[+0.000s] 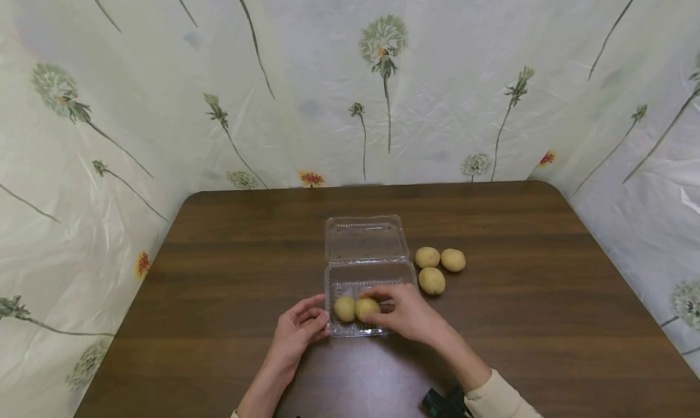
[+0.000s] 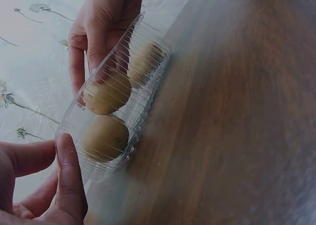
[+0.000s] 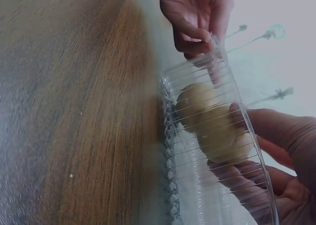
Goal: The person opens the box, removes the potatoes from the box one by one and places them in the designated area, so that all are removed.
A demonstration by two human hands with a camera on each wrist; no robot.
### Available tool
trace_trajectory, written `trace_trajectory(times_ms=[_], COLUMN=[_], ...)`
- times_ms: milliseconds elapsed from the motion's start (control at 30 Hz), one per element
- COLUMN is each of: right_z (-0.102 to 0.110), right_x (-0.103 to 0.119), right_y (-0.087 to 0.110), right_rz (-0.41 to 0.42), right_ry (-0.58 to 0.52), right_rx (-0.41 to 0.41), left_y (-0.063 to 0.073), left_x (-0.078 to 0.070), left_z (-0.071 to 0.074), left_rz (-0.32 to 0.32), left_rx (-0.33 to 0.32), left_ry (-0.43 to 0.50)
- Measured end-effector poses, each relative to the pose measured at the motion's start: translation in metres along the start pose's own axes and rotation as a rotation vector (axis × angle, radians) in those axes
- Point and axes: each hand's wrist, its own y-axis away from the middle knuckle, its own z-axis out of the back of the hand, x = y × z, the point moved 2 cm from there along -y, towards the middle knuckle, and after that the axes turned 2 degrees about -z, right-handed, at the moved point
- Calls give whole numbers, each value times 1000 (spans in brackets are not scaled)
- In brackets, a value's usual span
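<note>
A clear plastic clamshell container (image 1: 372,273) lies on the table with its lid (image 1: 365,239) folded back, away from me. Two potatoes sit side by side at the near left of its base. My left hand (image 1: 295,332) pinches the rim at the left side between thumb and fingers. My right hand (image 1: 412,315) reaches over the near wall and grips the right-hand potato (image 1: 367,310) with thumb and fingers. The left-hand potato (image 1: 344,308) rests beside it, close to the left wall. Through the ribbed wall, the left wrist view shows this potato (image 2: 105,138) nearer the left fingers.
Three more potatoes (image 1: 432,280) lie in a cluster on the brown wooden table (image 1: 246,272), just right of the container. A black object (image 1: 445,403) shows by the right sleeve at the front edge. A flower-patterned sheet (image 1: 312,120) hangs behind the table and at both sides.
</note>
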Motion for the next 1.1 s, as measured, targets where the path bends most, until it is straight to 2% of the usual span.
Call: trace_trajectory(times_ms=[367, 833, 1100], right_z=[4, 8, 8], right_x=[2, -1, -1], right_y=[5, 13, 18], right_rz=[-18, -66, -75], right_ry=[-72, -236, -248], right_rx=[-82, -111, -133], left_y=[0, 2, 2], left_x=[1, 0, -2], left_z=[0, -1, -2], left_rz=[-5, 5, 7], left_rx=[-10, -10, -9], left_ry=[-13, -18, -23])
